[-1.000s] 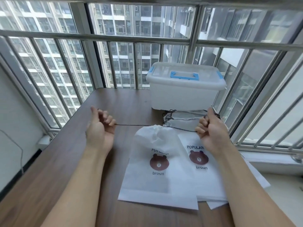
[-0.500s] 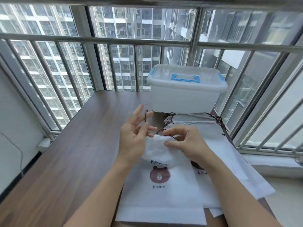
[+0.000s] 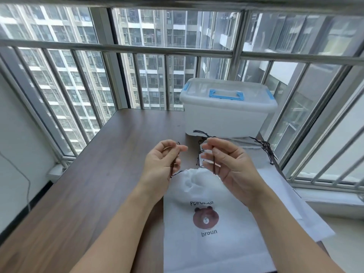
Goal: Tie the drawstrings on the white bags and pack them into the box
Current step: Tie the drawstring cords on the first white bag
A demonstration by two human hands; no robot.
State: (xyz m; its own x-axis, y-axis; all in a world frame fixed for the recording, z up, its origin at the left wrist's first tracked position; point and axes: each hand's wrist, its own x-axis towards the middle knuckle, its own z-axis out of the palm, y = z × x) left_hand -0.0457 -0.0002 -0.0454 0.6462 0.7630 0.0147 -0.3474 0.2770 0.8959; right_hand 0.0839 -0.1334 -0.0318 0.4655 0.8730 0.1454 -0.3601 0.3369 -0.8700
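A dark wood-grain desk [image 3: 110,174] fills the lower left and middle of the frame, its far edge meeting a wall of tall windows [image 3: 153,75] crossed by metal bars [image 3: 118,48]. High-rise blocks show through the glass across the top of the frame. A pale wall runs down the left edge, and a white sill lies at the lower right.

At the far right corner of the desk, in the upper middle of the frame, stands a white plastic box [image 3: 226,117]. Its translucent lid [image 3: 199,95] is on, with a blue handle [image 3: 226,94] on top and blue clips at the ends; what is inside cannot be made out.

In the lower middle lies a white bag [image 3: 212,247] printed with a brown bear and the words "POPULAR" and "broun". Its mouth is gathered into puckers at the top. It rests on a stack of more white bags [image 3: 285,198] that spreads toward the right, their dark strings [image 3: 266,148] bunched just in front of the box.

Both hands hover above the puckered mouth of the top bag. The left hand [image 3: 161,162] pinches one end of the dark drawstring [image 3: 173,168] between thumb and fingers, the cord trailing down to the bag's mouth. The right hand [image 3: 228,162] has its fingers curled round the other end, which runs down across its palm and sticks up past the fingertips.
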